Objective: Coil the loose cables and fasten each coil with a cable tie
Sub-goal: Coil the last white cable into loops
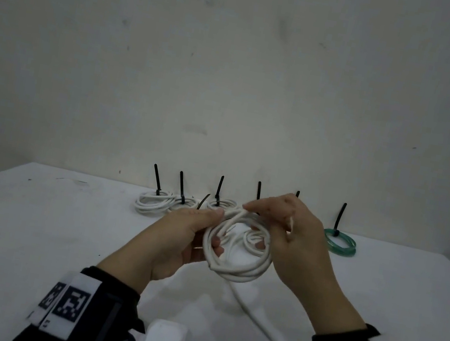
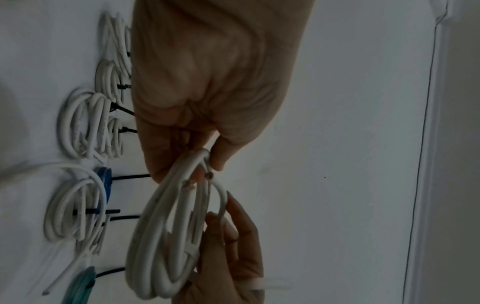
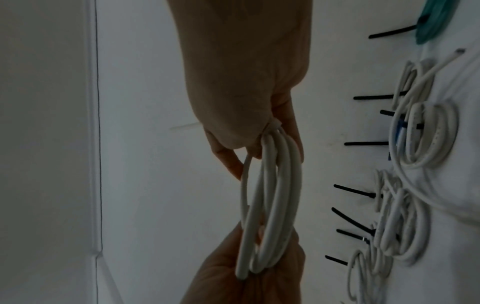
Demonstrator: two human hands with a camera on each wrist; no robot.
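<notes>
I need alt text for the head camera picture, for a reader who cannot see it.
Two hands hold a white cable coil above a white table: the left hand grips its left side, the right hand its top right. Behind, tied white coils and a green coil stand along the wall.

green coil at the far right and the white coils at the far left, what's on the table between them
In the head view, more tied white coils sit between them along the wall, black tie tails upright; the hands partly hide them. The left wrist view also shows a blue coil.
</notes>
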